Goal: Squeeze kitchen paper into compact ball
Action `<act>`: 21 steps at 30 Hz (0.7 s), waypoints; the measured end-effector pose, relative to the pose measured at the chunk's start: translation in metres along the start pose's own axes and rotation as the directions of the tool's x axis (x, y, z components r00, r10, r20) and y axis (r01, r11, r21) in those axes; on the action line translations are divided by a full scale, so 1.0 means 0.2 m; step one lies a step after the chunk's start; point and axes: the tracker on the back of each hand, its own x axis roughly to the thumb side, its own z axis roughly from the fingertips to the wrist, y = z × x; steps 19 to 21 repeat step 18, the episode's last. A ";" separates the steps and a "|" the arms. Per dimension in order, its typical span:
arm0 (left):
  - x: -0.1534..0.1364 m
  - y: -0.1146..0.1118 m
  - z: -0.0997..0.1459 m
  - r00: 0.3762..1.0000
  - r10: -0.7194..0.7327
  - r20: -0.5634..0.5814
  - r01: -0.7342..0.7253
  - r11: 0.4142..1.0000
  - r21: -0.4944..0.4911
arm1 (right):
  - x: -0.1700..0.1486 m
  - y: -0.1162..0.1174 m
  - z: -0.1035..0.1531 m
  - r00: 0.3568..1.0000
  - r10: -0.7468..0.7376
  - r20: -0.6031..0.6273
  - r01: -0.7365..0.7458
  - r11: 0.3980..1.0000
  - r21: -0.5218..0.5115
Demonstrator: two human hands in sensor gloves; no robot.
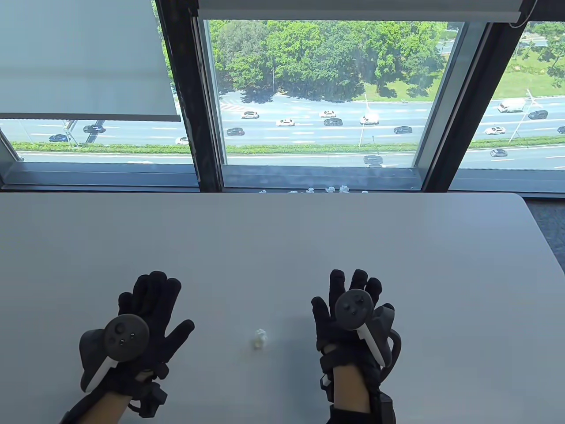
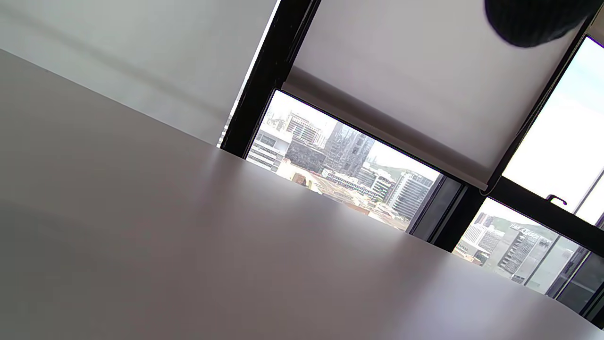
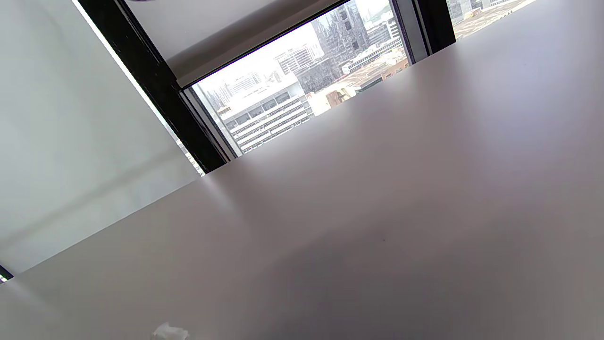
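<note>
A small crumpled ball of white kitchen paper (image 1: 260, 338) lies on the white table (image 1: 282, 247) between my two hands, touching neither. It also shows at the bottom edge of the right wrist view (image 3: 170, 332). My left hand (image 1: 148, 304) lies to its left, fingers spread and empty. My right hand (image 1: 351, 296) lies to its right, fingers spread and empty. In the left wrist view only one dark fingertip (image 2: 533, 21) shows at the top edge.
Several small white paper balls (image 1: 326, 190) lie in a row along the window sill just past the table's far edge. The table's right edge (image 1: 545, 238) runs close to the right side. A large window stands behind the table.
</note>
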 end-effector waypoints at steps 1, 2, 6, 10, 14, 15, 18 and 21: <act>0.00 0.00 0.00 1.000 0.013 -0.001 -0.013 1.000 -0.003 | 0.00 0.00 0.00 1.000 0.004 0.002 -0.004 1.000 0.000; 0.00 0.00 0.00 1.000 0.014 -0.004 -0.014 1.000 -0.002 | 0.01 0.00 0.00 1.000 0.007 0.002 -0.007 1.000 0.000; -0.01 0.01 0.00 1.000 0.009 -0.010 -0.009 1.000 -0.002 | 0.01 0.01 0.00 1.000 0.010 0.005 -0.010 1.000 0.002; -0.01 0.00 0.00 1.000 0.007 -0.006 -0.007 1.000 -0.001 | 0.02 0.01 0.00 1.000 0.012 0.009 -0.012 1.000 0.003; -0.01 0.00 0.00 1.000 0.005 -0.001 -0.005 1.000 0.004 | 0.02 0.02 0.00 1.000 0.017 0.013 -0.017 1.000 0.004; -0.01 0.00 0.00 1.000 0.006 -0.001 -0.006 1.000 0.004 | 0.02 0.02 0.00 1.000 0.020 0.012 -0.020 1.000 0.005; -0.01 0.00 0.00 1.000 0.003 0.000 -0.003 1.000 0.004 | 0.02 0.03 0.00 1.000 0.021 0.004 -0.022 1.000 0.016; -0.01 0.00 0.00 1.000 0.003 0.000 -0.003 1.000 0.004 | 0.02 0.03 0.00 1.000 0.021 0.004 -0.022 1.000 0.016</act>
